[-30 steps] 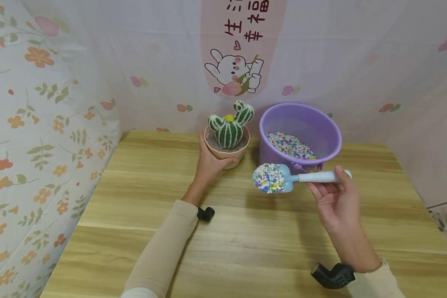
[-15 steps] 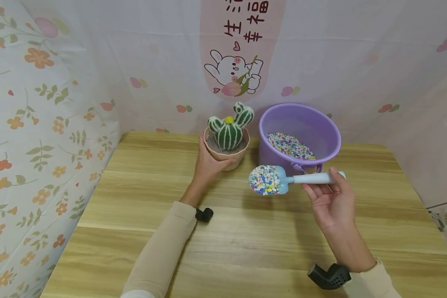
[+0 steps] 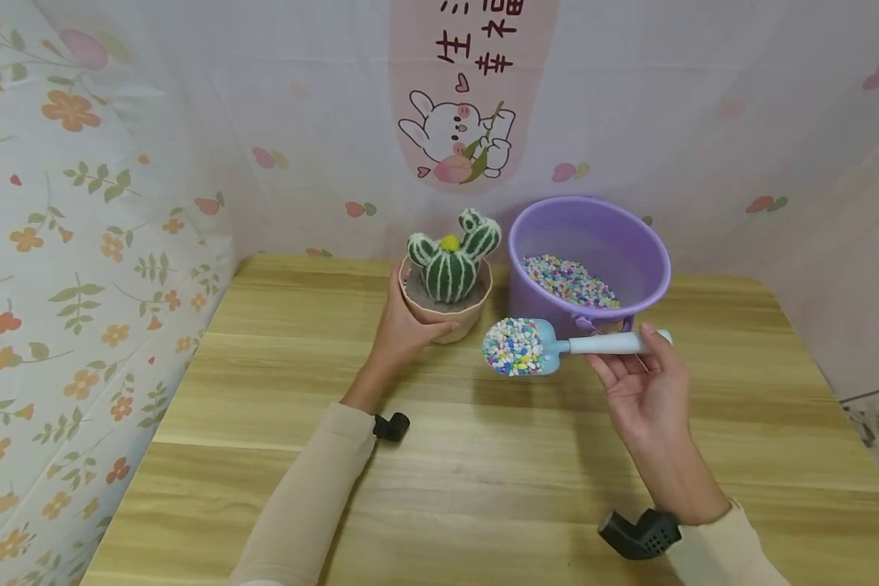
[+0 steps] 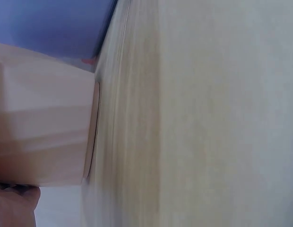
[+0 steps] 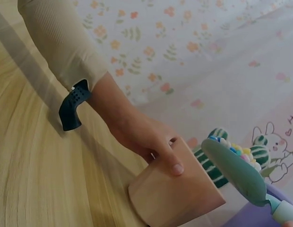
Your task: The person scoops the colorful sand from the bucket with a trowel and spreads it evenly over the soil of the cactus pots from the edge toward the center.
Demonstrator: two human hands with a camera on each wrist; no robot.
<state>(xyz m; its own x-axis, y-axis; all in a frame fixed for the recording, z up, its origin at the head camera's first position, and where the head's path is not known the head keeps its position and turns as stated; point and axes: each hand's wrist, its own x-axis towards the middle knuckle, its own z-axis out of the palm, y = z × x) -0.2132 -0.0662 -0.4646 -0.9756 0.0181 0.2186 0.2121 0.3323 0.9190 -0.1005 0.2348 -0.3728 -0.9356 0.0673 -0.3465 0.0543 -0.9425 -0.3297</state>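
Note:
My left hand (image 3: 404,325) grips a peach-pink flowerpot (image 3: 470,321) from its left side, thumb across the front. In the pot stands a green, white-striped crocheted cactus (image 3: 450,275) with a yellow top, set in a grey filling. With the fingers of my right hand (image 3: 648,399) I hold a light-blue scoop (image 3: 604,343) by its handle. Small multicoloured pebbles (image 3: 514,346) heap its blade, which hangs over the table to the pot's lower right. The right wrist view shows the scoop's underside (image 5: 234,170) overlapping the cactus, beside the pot's rim.
A purple bucket (image 3: 615,236) stands right of the pot, partly filled with more coloured pebbles (image 3: 571,281). Behind the wooden table (image 3: 439,488) hangs a printed cloth (image 3: 300,106), with flowered fabric (image 3: 80,325) along the left.
My right hand has carried the loaded scoop slightly left, toward the pot. The pot and cactus have shifted a little toward me in my left hand's grip.

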